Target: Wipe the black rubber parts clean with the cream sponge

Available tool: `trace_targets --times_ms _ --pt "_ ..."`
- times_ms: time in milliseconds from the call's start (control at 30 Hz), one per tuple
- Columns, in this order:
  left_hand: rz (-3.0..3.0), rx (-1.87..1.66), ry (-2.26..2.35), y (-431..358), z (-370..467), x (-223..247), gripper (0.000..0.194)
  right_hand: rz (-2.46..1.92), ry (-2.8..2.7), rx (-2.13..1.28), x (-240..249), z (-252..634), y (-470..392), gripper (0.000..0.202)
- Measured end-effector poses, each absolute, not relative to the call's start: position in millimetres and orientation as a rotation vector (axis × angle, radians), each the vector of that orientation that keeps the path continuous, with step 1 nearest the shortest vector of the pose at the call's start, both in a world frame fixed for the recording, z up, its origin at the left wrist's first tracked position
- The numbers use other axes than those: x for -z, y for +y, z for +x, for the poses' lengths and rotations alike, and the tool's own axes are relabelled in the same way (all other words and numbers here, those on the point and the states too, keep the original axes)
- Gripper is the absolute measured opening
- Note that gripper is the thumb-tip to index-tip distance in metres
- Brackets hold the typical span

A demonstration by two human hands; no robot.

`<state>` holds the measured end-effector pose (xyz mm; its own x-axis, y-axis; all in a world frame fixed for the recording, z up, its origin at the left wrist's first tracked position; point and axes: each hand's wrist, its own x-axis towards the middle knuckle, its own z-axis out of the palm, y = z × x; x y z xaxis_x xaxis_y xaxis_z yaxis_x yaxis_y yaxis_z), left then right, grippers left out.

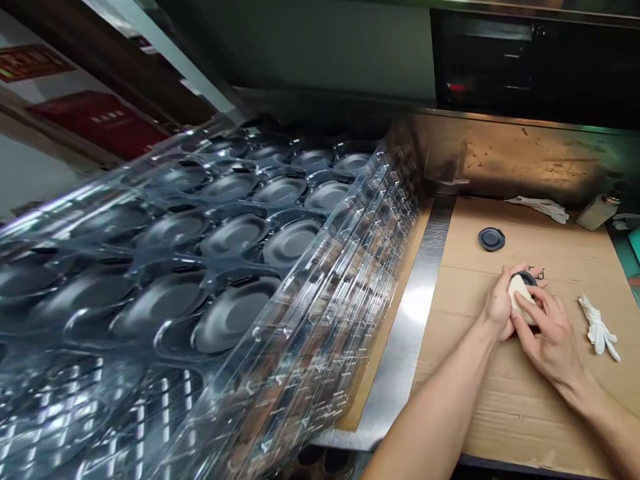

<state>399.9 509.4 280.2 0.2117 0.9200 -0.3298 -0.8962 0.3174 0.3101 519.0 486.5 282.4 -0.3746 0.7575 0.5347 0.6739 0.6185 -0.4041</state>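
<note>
Above the flat brown cardboard sheet (515, 400), the left hand (497, 308) cradles a round black dished part (527, 277) while the right hand (547, 320) presses a cream-white pad (519, 293) against it, seemingly wiping, which calls for steady support

Soft light covers the cardboard sheet (530, 413) on my remote feed, leaving the left hand (497, 305) and right hand (549, 325) over it fairly clear. Left of the sheet, I see white glare on a metal strip (416, 303) and bright streaks across stacked clear trays (300, 393). Beyond it, a dark panel (533, 73) falls nearly black. Far left of it, a red box (100, 120) appears blurred, slanted by wide-angle distortion.
</note>
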Motion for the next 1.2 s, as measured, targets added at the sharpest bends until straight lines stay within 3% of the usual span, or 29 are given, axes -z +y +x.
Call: trace_targets --times_ms 467,600,833,967,1067,1200 --pt "0.012 -1.23 0.526 508 396 -287 0.037 -1.207 -2.207 -0.056 -281 525 501 0.034" --pt "0.009 -1.221 0.525 511 390 -285 0.036 -1.402 -1.995 0.066 -276 550 522 0.035" --pt "-0.116 -1.278 0.455 514 375 -293 0.043 -1.418 -2.219 -0.175 -296 579 518 0.038" --pt "-0.138 -1.279 0.473 516 369 -299 0.044 -1.859 -2.259 -0.03 -329 604 524 0.038" --pt "-0.129 -1.252 0.48 516 368 -301 0.046 -2.172 -2.356 -0.151 -340 619 531 0.028" --pt "-0.115 -1.234 0.482 513 369 -304 0.049 -1.839 -2.361 -0.226 -337 622 533 0.025"
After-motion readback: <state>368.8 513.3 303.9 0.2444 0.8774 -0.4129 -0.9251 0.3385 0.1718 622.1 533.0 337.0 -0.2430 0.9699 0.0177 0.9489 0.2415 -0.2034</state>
